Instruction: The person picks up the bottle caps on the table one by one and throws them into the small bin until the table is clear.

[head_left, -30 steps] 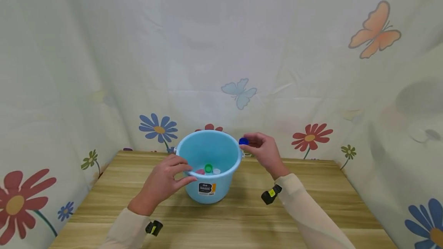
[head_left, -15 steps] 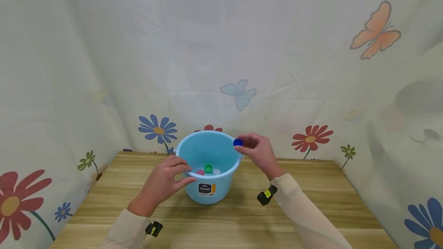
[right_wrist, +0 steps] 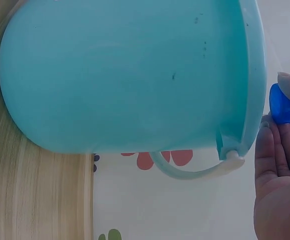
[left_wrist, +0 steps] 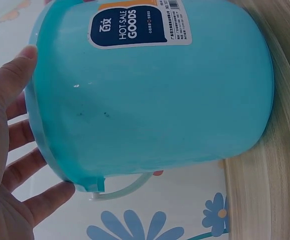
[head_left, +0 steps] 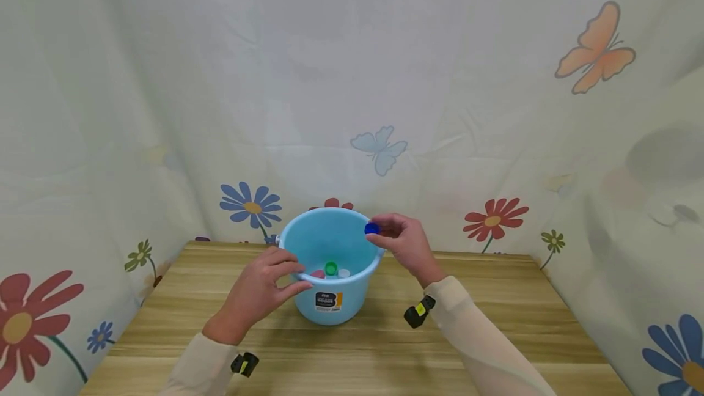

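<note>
A light blue bucket (head_left: 333, 238) stands upright on the wooden table. My left hand (head_left: 257, 293) grips its near left rim, with the thumb (left_wrist: 22, 62) on the outer side and the fingers over the edge. Over the right rim, my right hand (head_left: 408, 247) pinches a blue bottle cap (head_left: 372, 228) between thumb and fingertips. The right wrist view shows the cap's curved side (right_wrist: 282, 104) just past the rim. Down inside the bucket lie a green cap (head_left: 331, 269), a white cap (head_left: 343, 274) and a pink piece (head_left: 318, 274) partly hidden by the rim.
The wooden table (head_left: 440, 335) runs back to a pale curtain (head_left: 308, 78) printed with flowers and butterflies, which also closes off both sides. The bucket's handle (right_wrist: 184, 172) hangs down behind it. A label (head_left: 328, 301) faces me on the bucket's front.
My right hand has moved left with the blue bottle cap, from beside the bucket's right rim to over it. The left hand and the bucket have stayed put.
</note>
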Demonstrator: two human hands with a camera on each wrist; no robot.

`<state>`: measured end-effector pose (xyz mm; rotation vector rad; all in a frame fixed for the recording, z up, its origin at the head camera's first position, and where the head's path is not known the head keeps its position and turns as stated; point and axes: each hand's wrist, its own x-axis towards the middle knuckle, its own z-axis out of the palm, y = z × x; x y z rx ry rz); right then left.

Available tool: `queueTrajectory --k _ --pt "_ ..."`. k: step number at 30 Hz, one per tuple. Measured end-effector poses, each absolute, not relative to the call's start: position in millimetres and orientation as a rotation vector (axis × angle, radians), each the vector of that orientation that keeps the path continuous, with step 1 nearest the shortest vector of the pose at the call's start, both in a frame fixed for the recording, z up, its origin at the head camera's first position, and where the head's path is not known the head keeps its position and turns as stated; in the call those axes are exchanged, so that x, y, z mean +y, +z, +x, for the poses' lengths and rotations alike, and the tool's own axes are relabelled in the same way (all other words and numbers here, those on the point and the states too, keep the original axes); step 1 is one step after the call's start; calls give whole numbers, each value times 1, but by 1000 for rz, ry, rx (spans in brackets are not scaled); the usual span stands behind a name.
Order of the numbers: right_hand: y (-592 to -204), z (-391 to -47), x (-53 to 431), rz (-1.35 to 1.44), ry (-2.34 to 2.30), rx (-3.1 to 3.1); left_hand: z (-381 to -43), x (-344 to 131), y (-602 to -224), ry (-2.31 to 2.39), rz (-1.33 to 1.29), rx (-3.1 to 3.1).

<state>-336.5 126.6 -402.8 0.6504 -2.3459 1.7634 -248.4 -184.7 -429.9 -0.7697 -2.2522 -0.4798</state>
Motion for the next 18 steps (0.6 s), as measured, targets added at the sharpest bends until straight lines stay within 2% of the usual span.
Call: queueTrajectory --k 18 --pt "-403 -337 117 647 1750 -2367 -248 -184 -428 -491 -763 -2270"
